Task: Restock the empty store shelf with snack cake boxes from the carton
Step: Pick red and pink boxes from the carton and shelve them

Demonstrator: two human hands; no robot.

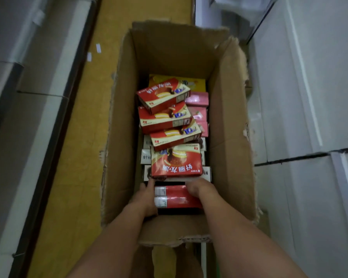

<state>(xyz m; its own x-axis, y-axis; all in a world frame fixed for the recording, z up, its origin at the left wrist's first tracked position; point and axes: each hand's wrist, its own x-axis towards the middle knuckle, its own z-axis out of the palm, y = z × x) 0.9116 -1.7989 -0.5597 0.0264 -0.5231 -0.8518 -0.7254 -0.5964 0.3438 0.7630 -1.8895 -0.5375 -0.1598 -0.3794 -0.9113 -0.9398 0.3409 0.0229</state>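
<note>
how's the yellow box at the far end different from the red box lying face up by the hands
The yellow box is mostly hidden under a red one at the carton's far end; the red box lies on top, its whole front showing. Yellow is paler, with a white cake picture; red shows a chocolate-coated cake. Both are flat snack boxes.

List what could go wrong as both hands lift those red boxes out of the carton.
1. The left hand and right hand clamp two stacked red boxes from the sides; the lower one may slip out.
2. A loose red box leans right above the hands and could slide down onto them.
3. The carton has a torn rim and deep walls, which might snag the boxes on the way up.
</note>
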